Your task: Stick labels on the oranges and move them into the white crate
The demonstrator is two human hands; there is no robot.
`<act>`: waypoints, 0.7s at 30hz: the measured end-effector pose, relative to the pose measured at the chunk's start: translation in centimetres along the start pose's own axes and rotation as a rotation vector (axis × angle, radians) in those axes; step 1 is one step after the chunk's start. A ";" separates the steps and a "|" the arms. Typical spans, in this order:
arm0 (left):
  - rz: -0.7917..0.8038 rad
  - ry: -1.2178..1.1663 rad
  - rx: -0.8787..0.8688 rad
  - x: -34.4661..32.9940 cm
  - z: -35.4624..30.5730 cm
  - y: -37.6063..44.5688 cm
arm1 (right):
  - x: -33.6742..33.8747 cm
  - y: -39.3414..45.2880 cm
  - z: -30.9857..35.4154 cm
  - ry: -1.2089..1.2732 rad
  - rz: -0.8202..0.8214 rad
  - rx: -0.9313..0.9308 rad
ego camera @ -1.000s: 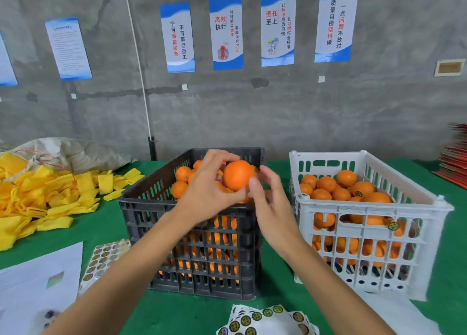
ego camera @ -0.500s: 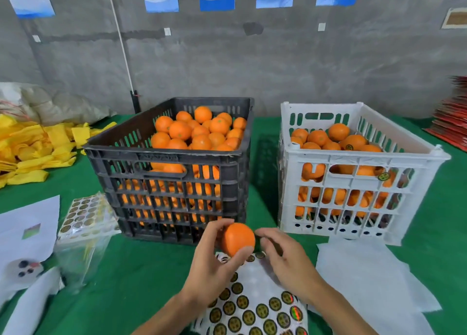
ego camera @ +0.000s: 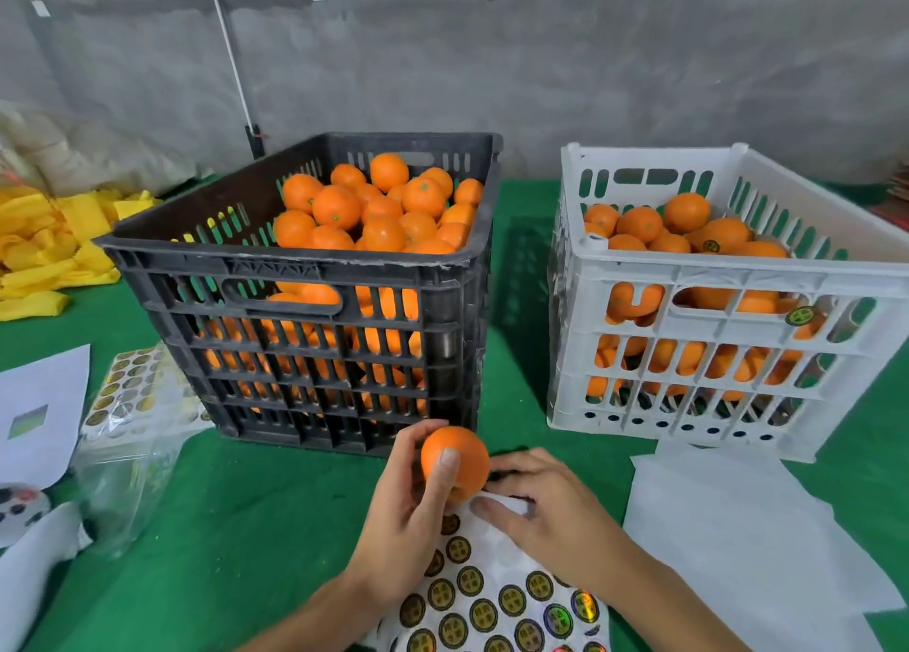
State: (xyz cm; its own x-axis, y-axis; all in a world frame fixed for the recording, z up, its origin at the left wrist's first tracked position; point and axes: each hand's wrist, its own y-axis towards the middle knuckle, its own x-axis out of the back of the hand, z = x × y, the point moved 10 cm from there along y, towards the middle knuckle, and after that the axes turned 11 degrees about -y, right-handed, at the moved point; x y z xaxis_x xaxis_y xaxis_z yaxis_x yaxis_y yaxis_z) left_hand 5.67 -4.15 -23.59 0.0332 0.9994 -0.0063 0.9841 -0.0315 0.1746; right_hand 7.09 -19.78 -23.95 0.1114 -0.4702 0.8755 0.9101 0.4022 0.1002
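1 orange (ego camera: 455,460) pinched in left hand (ego camera: 408,523) above label sheet (ego camera: 497,587), near black crate (ego camera: 305,263). Right hand (ego camera: 546,513) fingers curled on sheet; grip unclear. Fruit firm, light, smooth: hold around sides.

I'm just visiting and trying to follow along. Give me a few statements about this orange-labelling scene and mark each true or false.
1. The left hand holds an orange. True.
2. The held orange is above the white crate. False: it is low, in front of the black crate.
3. The right hand rests on the sticker sheet. True.
4. The white crate is empty. False: it holds many oranges.
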 end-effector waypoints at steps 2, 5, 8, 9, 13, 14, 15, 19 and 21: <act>-0.004 -0.014 0.010 0.1 0.1 0.0 | 0.1 0.0 -0.7 0.129 -0.045 -0.079; -0.019 0.000 0.010 0.2 0.2 -0.1 | -0.2 0.0 -1.4 0.236 -0.066 -0.167; -0.012 0.017 0.025 0.1 0.4 -0.1 | -0.4 0.2 -2.1 0.354 -0.091 -0.251; -0.010 0.015 0.034 0.0 0.6 0.0 | -0.4 0.3 -2.3 0.383 -0.099 -0.279; 0.008 0.026 0.042 -0.2 0.9 0.1 | -0.3 0.6 -2.4 0.382 -0.110 -0.326; 0.010 0.033 0.037 -0.3 0.8 0.1 | -0.2 0.5 -2.4 0.356 -0.116 -0.324; 0.009 0.034 0.036 -0.3 0.8 0.1 | 0.0 0.5 -2.3 0.321 -0.126 -0.314; -0.028 -0.008 0.085 0.2 1.2 0.2 | 0.2 0.2 -0.9 0.183 -0.141 -0.198; -0.049 -0.043 0.107 0.4 1.4 0.3 | 0.1 0.1 -0.6 0.138 -0.120 -0.162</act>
State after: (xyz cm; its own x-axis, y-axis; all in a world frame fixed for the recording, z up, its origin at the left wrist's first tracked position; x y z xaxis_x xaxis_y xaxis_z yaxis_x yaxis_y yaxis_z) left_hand 6.27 -3.77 -24.91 -0.0105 0.9985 -0.0545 0.9976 0.0142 0.0672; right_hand 7.44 -20.28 -24.10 0.0421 -0.6140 0.7882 0.9710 0.2110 0.1125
